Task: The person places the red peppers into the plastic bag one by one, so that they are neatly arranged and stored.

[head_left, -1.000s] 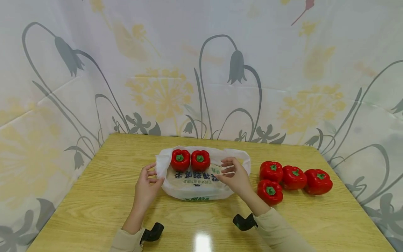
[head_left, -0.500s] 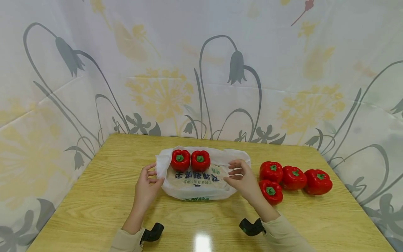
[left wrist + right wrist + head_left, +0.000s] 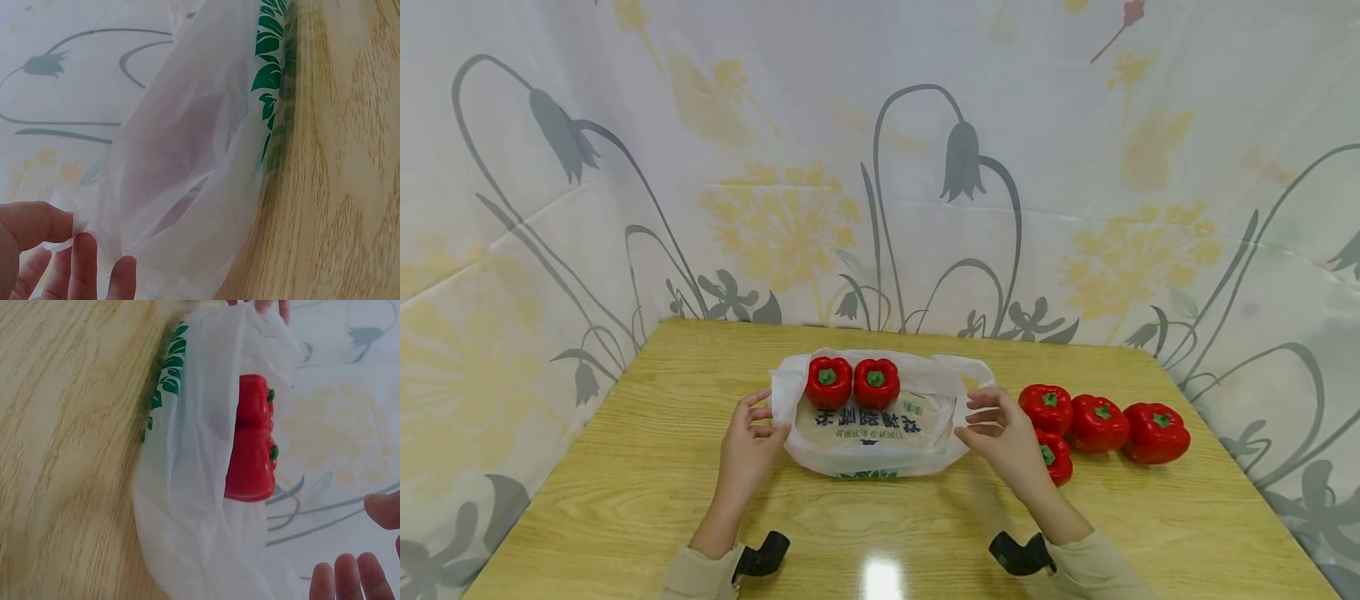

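Observation:
An open white plastic bag with dark print and green leaves lies on the table, two red bell peppers side by side at its back left. My left hand pinches the bag's left edge; the left wrist view shows its thumb and index finger meeting on the thin plastic. Beside the bag's right edge is my right hand, thumb and fingers spread apart. From the right wrist, nothing appears between its fingertips, and both peppers stand in the bag mouth.
Several more red bell peppers sit in a group on the wooden table, right of the bag. My right hand and forearm partly cover the nearest one. A flower-patterned cloth hangs behind the table and along its sides.
My right hand has moved right, from over the inside of the bag to its right edge, and now overlaps the nearest loose pepper. My left hand stays at the left edge.

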Available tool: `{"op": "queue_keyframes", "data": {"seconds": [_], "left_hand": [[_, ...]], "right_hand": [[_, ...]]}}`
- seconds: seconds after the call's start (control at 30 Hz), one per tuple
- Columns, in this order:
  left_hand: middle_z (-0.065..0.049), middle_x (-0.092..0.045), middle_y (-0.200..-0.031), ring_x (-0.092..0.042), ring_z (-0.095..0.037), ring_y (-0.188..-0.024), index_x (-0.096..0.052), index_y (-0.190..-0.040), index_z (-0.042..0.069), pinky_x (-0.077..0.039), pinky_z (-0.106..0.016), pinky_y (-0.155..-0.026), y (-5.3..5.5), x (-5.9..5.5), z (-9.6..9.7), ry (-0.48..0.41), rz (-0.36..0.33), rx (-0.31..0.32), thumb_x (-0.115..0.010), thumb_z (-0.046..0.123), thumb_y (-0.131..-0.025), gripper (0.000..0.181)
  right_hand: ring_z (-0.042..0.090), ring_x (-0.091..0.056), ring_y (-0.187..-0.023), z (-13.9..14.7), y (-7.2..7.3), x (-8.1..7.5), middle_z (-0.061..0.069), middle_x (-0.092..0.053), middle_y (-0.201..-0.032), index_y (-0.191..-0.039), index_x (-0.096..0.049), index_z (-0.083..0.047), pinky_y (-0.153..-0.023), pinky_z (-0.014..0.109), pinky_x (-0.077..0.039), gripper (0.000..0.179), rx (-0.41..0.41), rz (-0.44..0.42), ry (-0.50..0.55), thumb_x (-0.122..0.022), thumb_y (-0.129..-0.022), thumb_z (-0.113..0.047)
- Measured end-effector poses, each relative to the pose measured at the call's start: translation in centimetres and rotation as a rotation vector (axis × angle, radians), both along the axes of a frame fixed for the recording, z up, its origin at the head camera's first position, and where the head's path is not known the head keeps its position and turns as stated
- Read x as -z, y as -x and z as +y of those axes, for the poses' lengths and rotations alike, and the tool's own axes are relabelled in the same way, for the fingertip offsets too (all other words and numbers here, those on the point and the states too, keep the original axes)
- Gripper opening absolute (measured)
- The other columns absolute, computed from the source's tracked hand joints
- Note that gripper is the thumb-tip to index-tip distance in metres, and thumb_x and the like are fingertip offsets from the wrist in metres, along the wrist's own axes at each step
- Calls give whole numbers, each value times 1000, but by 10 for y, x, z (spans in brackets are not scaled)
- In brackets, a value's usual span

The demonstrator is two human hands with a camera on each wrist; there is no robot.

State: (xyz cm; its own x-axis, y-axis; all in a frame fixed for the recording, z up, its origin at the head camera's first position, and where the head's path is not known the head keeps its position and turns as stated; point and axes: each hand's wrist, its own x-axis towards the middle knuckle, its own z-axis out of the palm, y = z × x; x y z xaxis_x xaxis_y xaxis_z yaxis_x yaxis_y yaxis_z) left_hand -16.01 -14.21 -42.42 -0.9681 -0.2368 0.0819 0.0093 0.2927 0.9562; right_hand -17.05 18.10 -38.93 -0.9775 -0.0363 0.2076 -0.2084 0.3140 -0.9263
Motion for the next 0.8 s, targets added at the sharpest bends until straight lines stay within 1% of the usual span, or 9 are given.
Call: {"op": "queue_keyframes", "data": {"seconds": [0.13, 0.3, 0.4, 0.57, 0.63, 0.8], "left_hand": [[-16, -52, -111, -56, -26, -87, -41, -134, 9, -47, -24, -62, 0, 0, 0, -4, 1, 1, -65, 4, -85, 54], [-16, -52, -111, -56, -26, -87, -41, -134, 9, -47, -24, -62, 0, 0, 0, -8, 2, 1, -65, 4, -85, 55], [-16, -52, -112, -56, -26, -87, -41, -134, 9, -47, -24, -62, 0, -1, 0, -7, 2, 0, -65, 4, -85, 55], [-16, -52, -112, -56, -27, -88, -41, -134, 9, -47, -24, -63, -1, -2, 0, -2, 3, -1, -65, 4, -85, 55], [-16, -52, -112, -56, -27, -88, -41, -134, 9, -47, -24, -63, -1, -2, 0, -1, 5, 2, -65, 4, -85, 55], [-16, -52, -112, -56, -28, -88, -41, -134, 9, -47, -24, -63, -2, -2, -1, -2, 9, 6, -65, 4, -85, 54]], "right_hand": [[32, -56, -93, 6, -3, 1, 20, -55, -111, -114, -52, 3, -77, 24, -49, 44, 3, 21, 10, -73, -76, 4], [33, -57, -91, 14, -7, 2, 21, -56, -108, -112, -52, 4, -75, 24, -50, 43, 11, 75, -10, -74, -75, 4], [30, -58, -89, 18, -9, 2, 21, -56, -107, -111, -52, 5, -74, 24, -50, 43, 19, 102, -11, -74, -74, 6], [25, -59, -87, 26, -11, 0, 21, -57, -106, -111, -53, 5, -73, 22, -50, 42, 43, 123, -29, -73, -74, 6], [24, -59, -87, 28, -12, -1, 19, -57, -105, -111, -53, 6, -73, 21, -50, 42, 56, 127, -44, -74, -74, 6], [20, -59, -86, 36, -16, -3, 8, -57, -101, -110, -53, 4, -73, 21, -50, 42, 75, 127, -50, -74, -74, 5]]}}
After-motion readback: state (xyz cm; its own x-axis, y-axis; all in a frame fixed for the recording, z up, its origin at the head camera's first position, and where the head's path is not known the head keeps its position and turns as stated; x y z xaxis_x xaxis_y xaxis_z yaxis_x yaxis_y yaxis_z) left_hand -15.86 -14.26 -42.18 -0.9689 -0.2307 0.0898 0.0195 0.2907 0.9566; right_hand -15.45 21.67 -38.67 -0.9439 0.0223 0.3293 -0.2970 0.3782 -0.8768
